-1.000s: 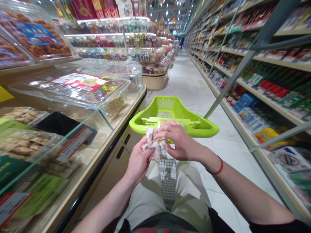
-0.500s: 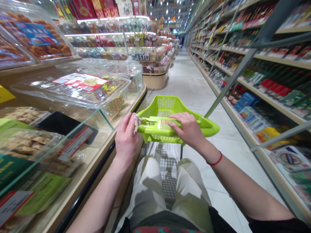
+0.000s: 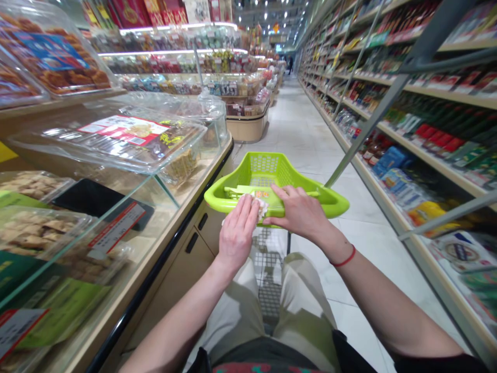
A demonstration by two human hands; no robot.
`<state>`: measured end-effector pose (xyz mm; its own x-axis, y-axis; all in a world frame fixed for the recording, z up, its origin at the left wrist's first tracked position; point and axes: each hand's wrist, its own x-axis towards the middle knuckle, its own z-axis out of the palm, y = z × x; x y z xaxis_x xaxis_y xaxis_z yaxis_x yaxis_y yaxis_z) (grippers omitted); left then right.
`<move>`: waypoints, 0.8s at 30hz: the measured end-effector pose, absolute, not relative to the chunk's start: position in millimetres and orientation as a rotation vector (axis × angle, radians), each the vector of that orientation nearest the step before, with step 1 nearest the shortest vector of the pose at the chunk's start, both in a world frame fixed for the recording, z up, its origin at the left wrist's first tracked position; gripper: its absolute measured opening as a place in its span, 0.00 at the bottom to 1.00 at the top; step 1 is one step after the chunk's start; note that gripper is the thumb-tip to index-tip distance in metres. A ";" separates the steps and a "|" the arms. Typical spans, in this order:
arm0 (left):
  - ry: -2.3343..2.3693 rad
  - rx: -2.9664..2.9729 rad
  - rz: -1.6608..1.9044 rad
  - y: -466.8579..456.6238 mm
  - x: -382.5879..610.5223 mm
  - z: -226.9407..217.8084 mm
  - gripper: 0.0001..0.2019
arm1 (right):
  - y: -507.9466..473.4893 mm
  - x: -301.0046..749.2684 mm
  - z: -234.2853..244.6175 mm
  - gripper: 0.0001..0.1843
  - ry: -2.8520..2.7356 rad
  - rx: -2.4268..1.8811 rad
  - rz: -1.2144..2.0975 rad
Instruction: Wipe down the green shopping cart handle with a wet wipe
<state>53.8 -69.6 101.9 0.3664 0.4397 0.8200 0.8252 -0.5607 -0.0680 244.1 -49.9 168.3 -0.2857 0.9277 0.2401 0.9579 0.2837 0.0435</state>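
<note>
In front of my knees stands a lime-green shopping cart (image 3: 272, 165) with a perforated basket and a curved handle (image 3: 217, 201). My left hand (image 3: 238, 228) presses a crumpled white tissue (image 3: 263, 207) onto the handle left of its middle, with the fingers closed over it. Just to the right, my right hand (image 3: 302, 208) grips the handle, its thumb on the near side and its fingers over the top. An orange-printed label (image 3: 263, 194) shows between the two hands.
A glass-edged counter with plastic food boxes (image 3: 135, 129) runs close along the left. On the right, a long stocked shelf (image 3: 438, 155) lines the aisle, with a slanted grey metal bar (image 3: 365, 132) before it. Tiled floor (image 3: 295, 119) stretches ahead.
My left hand has slid the tissue rightward along the handle, from its left end to near the middle. My right hand has stayed in nearly the same place.
</note>
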 end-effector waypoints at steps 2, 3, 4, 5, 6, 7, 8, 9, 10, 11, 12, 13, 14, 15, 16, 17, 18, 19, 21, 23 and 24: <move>-1.055 -2.172 -1.060 -66.7 48.2 97.9 0.27 | -50.3 244.3 168.1 0.47 -2.379 -1.768 -0.266; -1.037 -2.182 -1.056 -64.8 43.6 96.4 0.28 | -50.5 244.3 168.1 0.47 -2.380 -1.772 -0.264; -1.025 -2.192 -1.058 -62.7 38.0 95.3 0.29 | -50.6 244.3 168.2 0.48 -2.380 -1.776 -0.260; -1.015 -2.198 -1.064 -60.6 31.6 94.3 0.29 | -50.6 244.1 168.4 0.48 -2.379 -1.781 -0.257; -1.007 -2.200 -1.076 -58.4 24.5 93.4 0.30 | -50.5 243.8 168.6 0.49 -2.379 -1.786 -0.252; -1.007 -2.193 -1.092 -56.2 17.1 92.5 0.31 | -50.4 243.4 168.9 0.49 -2.380 -1.791 -0.249; -1.019 -2.180 -1.112 -54.0 9.9 91.5 0.31 | -50.2 242.8 169.2 0.49 -2.380 -1.797 -0.247; -1.047 -2.157 -1.136 -51.9 3.5 90.4 0.32 | -50.1 242.1 169.4 0.50 -2.382 -1.801 -0.244; -1.087 -2.127 -1.163 -50.0 -1.5 89.3 0.32 | -50.0 241.2 169.6 0.50 -2.382 -1.803 -0.243; -1.128 -2.096 -1.191 -48.5 -4.6 88.1 0.33 | -50.0 240.3 169.6 0.50 -2.382 -1.805 -0.244; -1.167 -2.069 -1.218 -47.7 -5.2 86.9 0.34 | -50.0 239.3 169.5 0.49 -2.378 -1.806 -0.248; -1.191 -2.049 -1.246 -47.6 -3.2 85.8 0.34 | -50.1 238.4 169.2 0.49 -2.374 -1.805 -0.252; -1.198 -2.038 -1.274 -48.4 1.5 84.7 0.34 | -50.2 237.6 168.8 0.49 -2.370 -1.803 -0.256; -1.189 -2.043 -1.299 -50.1 8.6 83.6 0.34 | -50.3 237.1 168.3 0.49 -2.366 -1.801 -0.262; -1.167 -2.060 -1.319 -52.4 17.3 82.5 0.34 | -50.5 236.9 167.8 0.49 -2.360 -1.798 -0.268; -1.139 -2.085 -1.337 -55.2 27.0 81.4 0.34 | -50.7 236.9 167.2 0.48 -2.356 -1.794 -0.274; -1.106 -2.117 -1.348 -58.2 36.6 80.3 0.33 | -50.8 237.2 166.8 0.48 -2.353 -1.790 -0.280; -1.074 -2.146 -1.354 -60.9 45.2 79.2 0.32 | -51.0 237.8 166.4 0.47 -2.352 -1.787 -0.284; -1.025 -2.183 -1.345 -64.5 56.2 77.0 0.31 | -51.3 239.2 166.0 0.46 -2.353 -1.784 -0.289; -0.995 -2.185 -1.310 -64.6 56.1 74.9 0.31 | -51.6 240.8 166.3 0.46 -2.360 -1.782 -0.289; -0.981 -2.180 -1.288 -63.3 51.9 74.0 0.31 | -51.7 241.3 166.6 0.46 -2.364 -1.782 -0.289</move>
<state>51.9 -63.3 74.0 0.3207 0.3581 0.8769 0.7499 -0.6615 -0.0041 241.3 -51.7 166.6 -0.2734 0.9294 0.2479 0.9618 0.2685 0.0540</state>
